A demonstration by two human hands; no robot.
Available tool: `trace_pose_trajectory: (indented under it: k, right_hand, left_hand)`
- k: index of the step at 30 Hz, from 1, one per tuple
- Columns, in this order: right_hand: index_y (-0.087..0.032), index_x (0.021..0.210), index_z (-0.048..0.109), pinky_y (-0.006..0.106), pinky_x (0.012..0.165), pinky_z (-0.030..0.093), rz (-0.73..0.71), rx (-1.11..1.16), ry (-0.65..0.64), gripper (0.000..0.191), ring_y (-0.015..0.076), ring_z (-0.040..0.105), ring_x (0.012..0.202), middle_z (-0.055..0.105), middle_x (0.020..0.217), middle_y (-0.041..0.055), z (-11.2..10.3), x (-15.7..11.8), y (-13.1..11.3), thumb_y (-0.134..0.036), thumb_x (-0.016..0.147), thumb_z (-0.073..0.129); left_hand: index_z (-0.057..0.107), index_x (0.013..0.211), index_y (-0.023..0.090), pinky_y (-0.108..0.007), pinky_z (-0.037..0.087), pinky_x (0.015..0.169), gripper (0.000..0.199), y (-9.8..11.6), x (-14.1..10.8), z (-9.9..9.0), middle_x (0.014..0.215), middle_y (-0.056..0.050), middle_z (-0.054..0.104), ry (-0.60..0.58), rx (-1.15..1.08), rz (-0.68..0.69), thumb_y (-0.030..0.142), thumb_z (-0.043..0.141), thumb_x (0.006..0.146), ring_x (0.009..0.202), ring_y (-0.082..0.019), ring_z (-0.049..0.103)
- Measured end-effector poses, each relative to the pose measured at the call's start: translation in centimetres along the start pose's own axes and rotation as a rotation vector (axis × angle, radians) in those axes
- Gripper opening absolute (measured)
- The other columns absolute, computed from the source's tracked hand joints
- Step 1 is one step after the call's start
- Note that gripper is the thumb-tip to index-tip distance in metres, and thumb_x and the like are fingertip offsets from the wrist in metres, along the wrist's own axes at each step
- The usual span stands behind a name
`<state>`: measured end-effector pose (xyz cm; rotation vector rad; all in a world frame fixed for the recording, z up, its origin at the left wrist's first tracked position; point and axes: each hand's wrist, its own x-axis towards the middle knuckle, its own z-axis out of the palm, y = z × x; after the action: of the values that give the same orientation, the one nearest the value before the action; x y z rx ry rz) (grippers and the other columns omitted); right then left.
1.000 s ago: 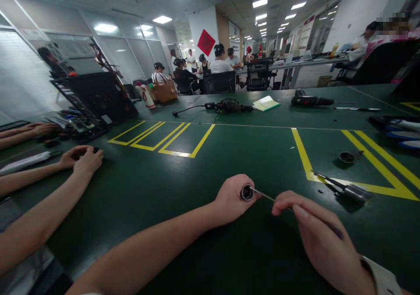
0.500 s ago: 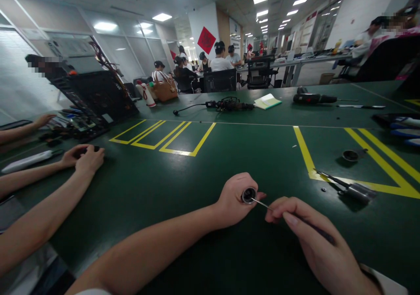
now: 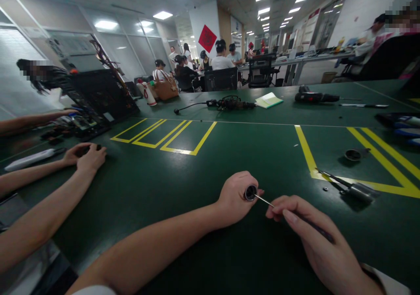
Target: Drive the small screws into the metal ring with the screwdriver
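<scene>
My left hand point(image 3: 234, 198) is wrapped round a small hollow metal cylinder point(image 3: 250, 193), its open end facing me. The inside looks dark. In my right hand point(image 3: 311, 229) is a slim tool with a thin metal shaft point(image 3: 264, 200) and a dark handle, pinched between thumb and fingers. The shaft's tip lies at the rim of the cylinder's opening. To the right, a motor-like metal cylinder with a long dark arm point(image 3: 361, 191) lies on the table beside a tiny nut-like ring point(image 3: 325, 189). Beyond it rests a round metal cup with a tab point(image 3: 353, 155).
The green table point(image 3: 183, 185) carries yellow tape outlines. Along its far side lie a cable assembly point(image 3: 229, 103), a notepad point(image 3: 269, 100), a power drill point(image 3: 316, 96) and a pen. Blue-handled tools point(image 3: 407, 131) lie far right. A co-worker's hands point(image 3: 87, 155) work at left.
The shaft's tip has come back from inside the cylinder to its rim. The cylinder has shifted slightly in my left hand. At far left, another person's arm reaches farther across.
</scene>
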<state>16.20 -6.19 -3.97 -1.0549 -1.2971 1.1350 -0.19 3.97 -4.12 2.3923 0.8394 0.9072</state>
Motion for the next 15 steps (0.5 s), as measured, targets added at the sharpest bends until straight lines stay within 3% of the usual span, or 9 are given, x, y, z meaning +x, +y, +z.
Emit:
trace_pose_trajectory:
  k: [5, 11, 15]
  right_hand:
    - [-0.024, 0.083, 0.068, 0.035, 0.077, 0.046, 0.04, 0.013, -0.029, 0.022, 0.0231, 0.06, 0.086, 0.066, 0.085, 0.0045, 0.0, 0.2, -0.2, -0.036, 0.089, 0.051]
    - [-0.022, 0.079, 0.07, 0.033, 0.07, 0.048, 0.182, 0.273, 0.022, 0.02, 0.0214, 0.059, 0.081, 0.067, 0.084, 0.0055, 0.3, 1.0, -0.8, -0.033, 0.085, 0.054]
    - [-0.021, 0.077, 0.069, 0.033, 0.069, 0.048, 0.251, 0.4, 0.021, 0.023, 0.0207, 0.059, 0.078, 0.067, 0.081, 0.0059, 0.3, 1.3, -0.8, -0.034, 0.085, 0.052]
  left_hand:
    - [0.048, 0.063, 0.017, -0.024, 0.037, 0.058, 0.022, 0.1, 0.0, -0.1, 0.064, 0.001, 0.049, -0.008, 0.031, 0.019, 0.023, 0.056, 0.083, 0.061, -0.012, 0.046]
    - [0.044, 0.062, 0.017, -0.023, 0.036, 0.057, 0.024, 0.4, 0.1, -0.2, 0.062, 0.003, 0.046, 0.048, -0.129, 0.01, 0.023, 0.06, 0.08, 0.058, -0.01, 0.043]
    - [0.045, 0.063, 0.017, -0.023, 0.036, 0.057, 0.021, 0.5, 0.0, -0.1, 0.064, 0.002, 0.047, 0.026, -0.23, 0.019, 0.023, 0.06, 0.077, 0.059, -0.01, 0.044]
